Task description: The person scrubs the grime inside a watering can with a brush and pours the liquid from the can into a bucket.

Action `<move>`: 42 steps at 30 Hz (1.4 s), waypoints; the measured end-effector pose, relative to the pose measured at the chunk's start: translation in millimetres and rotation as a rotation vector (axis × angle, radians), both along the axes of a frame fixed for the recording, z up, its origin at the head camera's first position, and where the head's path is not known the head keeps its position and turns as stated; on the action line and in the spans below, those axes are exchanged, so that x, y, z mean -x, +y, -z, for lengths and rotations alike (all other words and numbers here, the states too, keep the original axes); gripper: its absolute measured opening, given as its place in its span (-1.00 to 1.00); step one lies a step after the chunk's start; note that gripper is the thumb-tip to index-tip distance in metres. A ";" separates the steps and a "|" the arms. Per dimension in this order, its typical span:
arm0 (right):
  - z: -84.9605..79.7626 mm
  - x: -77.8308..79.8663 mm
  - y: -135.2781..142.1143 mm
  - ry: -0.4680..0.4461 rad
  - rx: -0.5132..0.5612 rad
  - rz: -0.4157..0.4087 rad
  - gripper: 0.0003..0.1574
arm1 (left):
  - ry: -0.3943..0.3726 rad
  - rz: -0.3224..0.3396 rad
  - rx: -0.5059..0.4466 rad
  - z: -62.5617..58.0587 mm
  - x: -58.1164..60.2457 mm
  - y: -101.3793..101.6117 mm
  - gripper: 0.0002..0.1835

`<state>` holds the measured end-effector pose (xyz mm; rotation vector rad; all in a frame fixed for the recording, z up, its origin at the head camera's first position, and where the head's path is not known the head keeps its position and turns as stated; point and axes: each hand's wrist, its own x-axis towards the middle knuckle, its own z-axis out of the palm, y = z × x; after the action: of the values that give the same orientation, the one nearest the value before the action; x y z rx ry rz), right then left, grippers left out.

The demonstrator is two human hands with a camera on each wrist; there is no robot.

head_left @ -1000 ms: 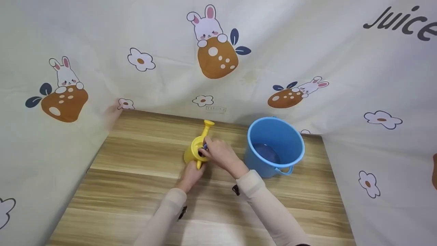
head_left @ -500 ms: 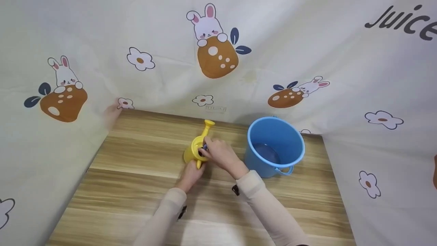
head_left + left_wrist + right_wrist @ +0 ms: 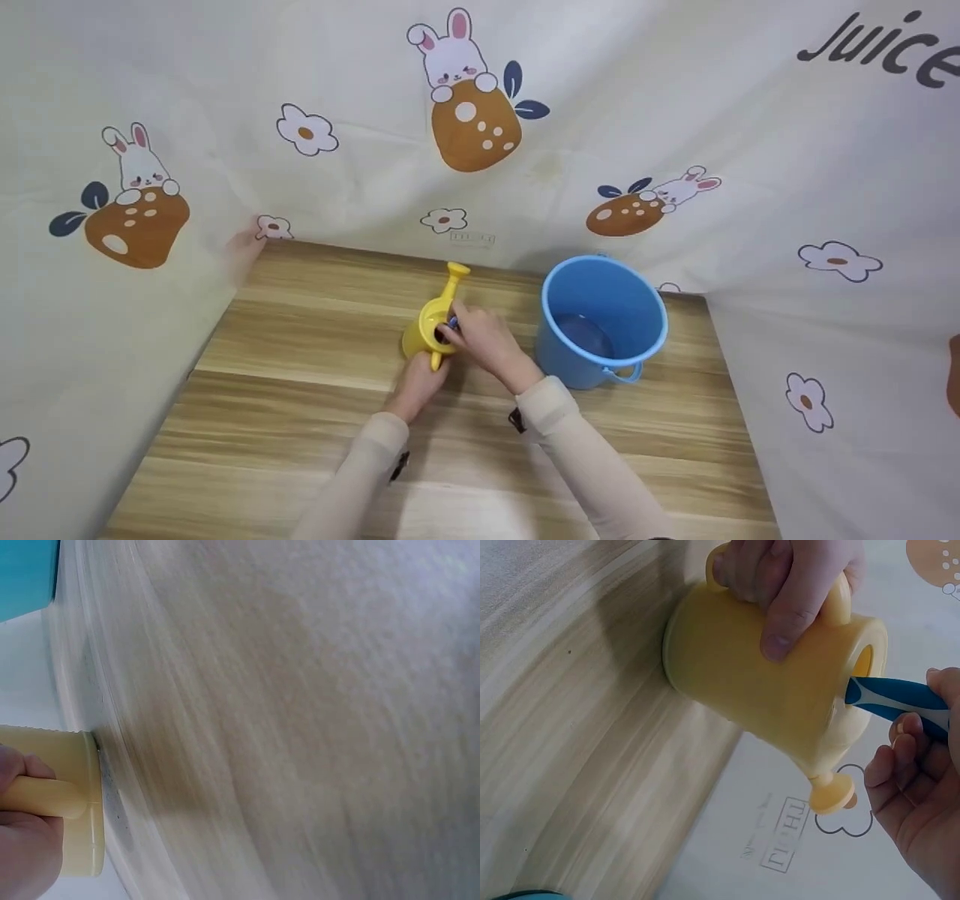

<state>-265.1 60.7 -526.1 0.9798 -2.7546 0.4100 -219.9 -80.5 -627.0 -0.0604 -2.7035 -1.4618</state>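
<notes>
A yellow watering can (image 3: 415,337) stands upright on the wooden table, its spout pointing away toward the wall. My left hand (image 3: 421,382) grips the can's handle, and the left wrist view shows fingers wrapped round that handle (image 3: 49,799). Over the top opening, my right hand (image 3: 484,341) holds a blue-and-white grip (image 3: 900,696) between thumb and fingers. One end of this slim tool reaches into the can through the opening; that end is hidden inside, so I cannot tell what kind of tool it is.
To the right of the can stands a blue bucket (image 3: 604,311), with its handle hanging at the near side. Wood-grain table top (image 3: 300,420) lies beneath everything. A white cloth wall (image 3: 360,165) printed with rabbits and flowers encloses the back and both sides.
</notes>
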 end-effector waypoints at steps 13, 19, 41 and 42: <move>-2.3 -3.0 1.5 -0.035 -0.006 -0.015 -0.58 | -0.023 0.008 -0.022 0.0 0.2 1.4 -0.77; -8.3 -5.3 1.7 -0.031 -0.008 -0.007 -0.59 | -0.022 -0.004 0.003 -1.1 0.2 1.2 -0.77; -26.3 -13.1 -0.4 0.012 0.045 -0.042 -0.64 | -0.050 -0.025 0.039 -2.7 -2.3 2.2 -0.70; -27.7 -13.1 -0.6 0.007 0.046 -0.041 -0.64 | -0.051 -0.024 0.040 -2.5 -2.4 2.8 -0.70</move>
<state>-252.0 60.0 -498.5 1.0257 -2.7104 0.4734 -217.5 -77.7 -624.4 0.0072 -2.7642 -1.4217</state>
